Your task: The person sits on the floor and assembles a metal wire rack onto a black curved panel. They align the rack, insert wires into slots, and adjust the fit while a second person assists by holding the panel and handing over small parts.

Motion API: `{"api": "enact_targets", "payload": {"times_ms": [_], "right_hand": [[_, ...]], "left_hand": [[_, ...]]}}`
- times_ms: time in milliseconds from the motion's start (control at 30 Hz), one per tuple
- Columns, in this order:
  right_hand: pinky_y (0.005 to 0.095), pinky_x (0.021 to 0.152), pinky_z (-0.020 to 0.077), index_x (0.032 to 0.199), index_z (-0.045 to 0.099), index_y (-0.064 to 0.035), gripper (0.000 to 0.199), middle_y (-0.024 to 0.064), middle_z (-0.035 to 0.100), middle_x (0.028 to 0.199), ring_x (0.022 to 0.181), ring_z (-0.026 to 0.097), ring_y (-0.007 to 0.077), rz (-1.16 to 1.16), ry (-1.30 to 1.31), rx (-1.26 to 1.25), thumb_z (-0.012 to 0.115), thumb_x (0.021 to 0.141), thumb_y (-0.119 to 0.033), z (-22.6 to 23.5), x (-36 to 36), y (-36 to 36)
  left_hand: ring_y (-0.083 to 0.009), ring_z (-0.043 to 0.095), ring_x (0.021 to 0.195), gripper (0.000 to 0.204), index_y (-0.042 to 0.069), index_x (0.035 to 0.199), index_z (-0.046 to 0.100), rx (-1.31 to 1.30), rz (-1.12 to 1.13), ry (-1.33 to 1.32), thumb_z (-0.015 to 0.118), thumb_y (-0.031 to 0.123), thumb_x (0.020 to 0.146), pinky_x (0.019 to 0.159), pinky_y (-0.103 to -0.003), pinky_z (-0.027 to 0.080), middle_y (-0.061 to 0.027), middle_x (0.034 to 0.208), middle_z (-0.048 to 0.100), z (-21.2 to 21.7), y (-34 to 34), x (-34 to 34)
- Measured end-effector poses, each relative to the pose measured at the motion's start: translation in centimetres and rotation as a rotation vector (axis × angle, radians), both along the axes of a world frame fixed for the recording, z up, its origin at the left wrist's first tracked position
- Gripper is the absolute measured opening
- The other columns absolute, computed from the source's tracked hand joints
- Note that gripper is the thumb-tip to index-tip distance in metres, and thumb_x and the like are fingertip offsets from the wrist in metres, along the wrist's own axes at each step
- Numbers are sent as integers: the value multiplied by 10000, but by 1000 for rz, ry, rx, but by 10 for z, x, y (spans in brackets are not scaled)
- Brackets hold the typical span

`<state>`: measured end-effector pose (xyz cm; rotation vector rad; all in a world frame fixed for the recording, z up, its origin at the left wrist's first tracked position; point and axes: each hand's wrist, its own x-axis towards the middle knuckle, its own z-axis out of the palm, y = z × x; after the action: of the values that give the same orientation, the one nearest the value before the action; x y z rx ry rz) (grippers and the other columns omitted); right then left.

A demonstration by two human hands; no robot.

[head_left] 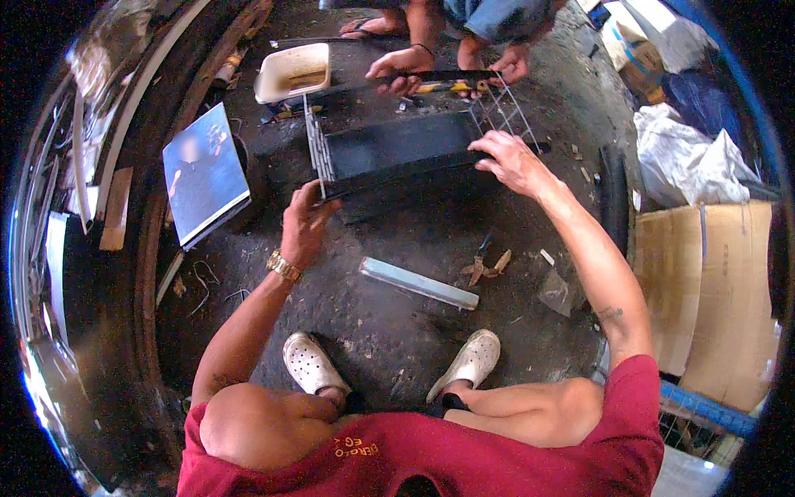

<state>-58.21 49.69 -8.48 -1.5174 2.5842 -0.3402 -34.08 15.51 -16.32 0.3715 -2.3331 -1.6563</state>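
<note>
Black metal rack (397,147) sits on the floor (389,344) with wire ends (316,142) already upright; its far side looks unfinished, where a co-worker's hands (403,69) hold a black bar (454,75). Left hand (305,217), elbow bent, grasps the near left corner; right hand (515,162), reaching forward, curls over the right edge, grip unclear.

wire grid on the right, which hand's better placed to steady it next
Probably right: the right hand is near the wire grid, while the left hand is at the opposite end of the black piece.
</note>
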Motion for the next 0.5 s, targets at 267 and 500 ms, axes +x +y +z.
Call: {"api": "enact_targets", "payload": {"times_ms": [267,500], "right_hand": [[453,908,500,1154,640,-51,320,124,627,1093,1097,608,330,-36,66,57,716,864,-163,-6,9,-3],[464,916,519,1172,623,-62,345,132,638,1096,1086,617,352,-29,81,31,712,864,-188,-12,9,2]], "left_hand": [[-145,663,891,441,31,1280,618,54,-57,-173,769,165,888,799,-304,516,-71,1131,691,9,-13,-2],[-95,589,780,363,23,1246,637,-187,-127,-225,721,184,931,698,-260,474,-41,1031,722,24,-14,-10]]}}
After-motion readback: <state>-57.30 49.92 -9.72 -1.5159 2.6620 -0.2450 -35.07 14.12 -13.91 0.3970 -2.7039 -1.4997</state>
